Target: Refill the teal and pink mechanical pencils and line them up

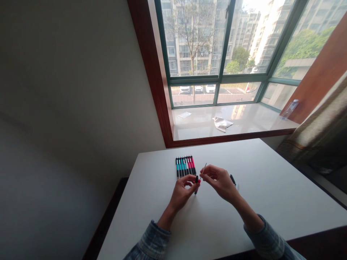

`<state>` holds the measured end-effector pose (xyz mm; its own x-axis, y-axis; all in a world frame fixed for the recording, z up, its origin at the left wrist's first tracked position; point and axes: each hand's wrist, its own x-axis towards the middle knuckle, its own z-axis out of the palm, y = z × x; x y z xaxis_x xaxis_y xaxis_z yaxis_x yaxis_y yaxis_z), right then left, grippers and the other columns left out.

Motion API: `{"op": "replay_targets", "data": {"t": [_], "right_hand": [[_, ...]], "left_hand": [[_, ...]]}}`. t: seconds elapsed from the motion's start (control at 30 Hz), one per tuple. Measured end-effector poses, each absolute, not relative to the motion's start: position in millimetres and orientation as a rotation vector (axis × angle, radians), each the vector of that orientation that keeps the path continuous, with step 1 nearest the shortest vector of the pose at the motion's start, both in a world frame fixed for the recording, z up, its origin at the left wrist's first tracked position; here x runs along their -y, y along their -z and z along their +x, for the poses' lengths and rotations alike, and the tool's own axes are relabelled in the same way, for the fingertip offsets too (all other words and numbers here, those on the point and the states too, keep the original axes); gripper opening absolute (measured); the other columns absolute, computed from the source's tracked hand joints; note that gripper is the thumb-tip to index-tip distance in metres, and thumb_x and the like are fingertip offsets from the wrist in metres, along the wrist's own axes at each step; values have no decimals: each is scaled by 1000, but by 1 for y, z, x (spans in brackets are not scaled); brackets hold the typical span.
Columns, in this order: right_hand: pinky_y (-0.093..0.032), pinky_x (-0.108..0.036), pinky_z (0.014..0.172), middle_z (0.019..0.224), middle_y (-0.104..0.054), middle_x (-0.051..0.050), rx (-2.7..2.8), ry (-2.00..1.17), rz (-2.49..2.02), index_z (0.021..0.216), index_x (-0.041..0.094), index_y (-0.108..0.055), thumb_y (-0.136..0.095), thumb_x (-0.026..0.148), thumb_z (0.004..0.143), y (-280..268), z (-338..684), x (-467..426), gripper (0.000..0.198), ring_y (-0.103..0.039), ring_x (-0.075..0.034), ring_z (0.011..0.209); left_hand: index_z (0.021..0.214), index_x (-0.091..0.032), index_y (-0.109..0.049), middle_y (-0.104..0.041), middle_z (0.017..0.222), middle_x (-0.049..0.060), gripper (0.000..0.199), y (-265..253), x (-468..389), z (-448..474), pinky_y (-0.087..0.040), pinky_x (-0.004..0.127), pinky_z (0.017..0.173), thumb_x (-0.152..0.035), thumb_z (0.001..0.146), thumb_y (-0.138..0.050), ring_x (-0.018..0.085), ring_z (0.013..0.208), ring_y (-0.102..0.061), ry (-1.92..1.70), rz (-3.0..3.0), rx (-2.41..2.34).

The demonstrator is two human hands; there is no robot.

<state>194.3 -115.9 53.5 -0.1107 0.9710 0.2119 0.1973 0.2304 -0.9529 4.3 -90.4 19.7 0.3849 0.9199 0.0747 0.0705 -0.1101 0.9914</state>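
Note:
My left hand point(180, 195) is closed in a pinch on a pink and black pen barrel point(196, 191), which points downward just above the table. Between the thumb and fingers of my right hand point(221, 182) is a thin pen refill point(205, 166), its lower end at the top of the barrel. Whether the refill's tip is inside the barrel, I cannot tell. Just beyond my left hand lies a neat row of several pens point(185, 166), teal on the left and pink on the right. Partly hidden behind my right hand are a black pen part point(232, 179) and a pale piece.
The white table point(151, 202) meets a wall point(81, 90) at its left. Beyond its far edge, a window sill point(195, 130) holds a crumpled white cloth or tissue point(222, 124), a flat white paper point(184, 115) and a clear bottle point(290, 109). A curtain point(311, 119) hangs at the right.

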Motion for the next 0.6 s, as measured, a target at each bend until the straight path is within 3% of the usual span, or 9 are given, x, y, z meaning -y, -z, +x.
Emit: {"op": "replay_targets", "data": {"t": [0.17,0.3,0.43,0.6], "right_hand": [[-60,-36,79,101,-78,-6,1670,-791,-1222,105,24,-77,-66,46,94,-49,213,114,27,-72,-22,88],[-56,-40,81,97,-78,-6,1876,-458,-1367,99,27,-79,-63,37,97,-40,255,111,19,-68,-25,91],[-53,-37,76,92,-79,-5,2171,-371,-1574,92,26,-81,-67,23,94,-27,289,111,14,-65,-27,91],[-52,-36,80,94,-79,-5,2313,-315,-1631,93,27,-82,-68,18,92,-15,293,111,16,-64,-26,91]], "left_hand": [[93,-16,-75,-73,89,7,32,-21,91,4,-55,35,76,-47,84,-76,20,76,-67,-961,1459,-859],[94,-17,-74,-73,96,9,26,-22,92,4,-55,37,84,-42,86,-76,22,85,-69,-1032,1420,-813],[94,-17,-74,-73,98,9,23,-20,91,5,-54,36,83,-39,86,-77,23,89,-69,-1071,1403,-798],[94,-16,-72,-73,95,8,23,-15,88,5,-55,37,83,-37,85,-78,22,83,-69,-1067,1368,-805]]}}
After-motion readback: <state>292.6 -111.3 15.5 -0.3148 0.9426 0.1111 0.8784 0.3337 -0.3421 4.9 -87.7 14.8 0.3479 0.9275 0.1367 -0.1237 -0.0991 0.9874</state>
